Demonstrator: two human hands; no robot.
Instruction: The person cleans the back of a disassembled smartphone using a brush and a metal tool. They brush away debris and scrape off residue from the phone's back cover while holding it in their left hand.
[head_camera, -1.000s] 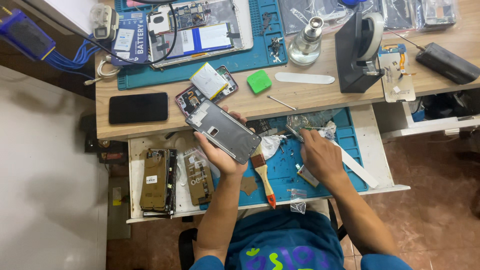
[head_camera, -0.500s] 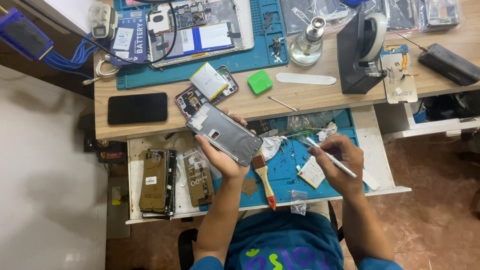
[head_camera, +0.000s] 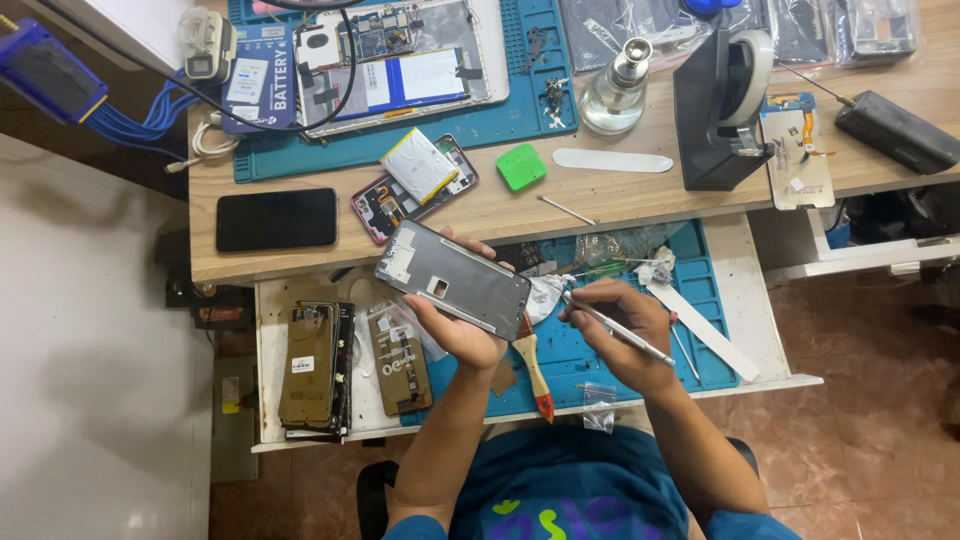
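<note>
Grey metal fills my left hand (head_camera: 455, 325): its fingers are wrapped around a phone frame (head_camera: 453, 281), held tilted above the blue mat (head_camera: 600, 345) in the open drawer. My right hand (head_camera: 625, 335) is closed on a slim silver tool (head_camera: 618, 330), gripped like a pen, its tip just beside the frame's right end and a wad of white tissue (head_camera: 545, 295). Between my hands a wooden-handled brush (head_camera: 533, 365) lies on the mat. Beyond my left hand, on the desk, sit a blue rectangular battery package (head_camera: 255, 85) with white lettering, a black phone (head_camera: 277, 219) and a small green square (head_camera: 521, 166). Below my right hand lies a small clear plastic bag (head_camera: 598, 405).
</note>
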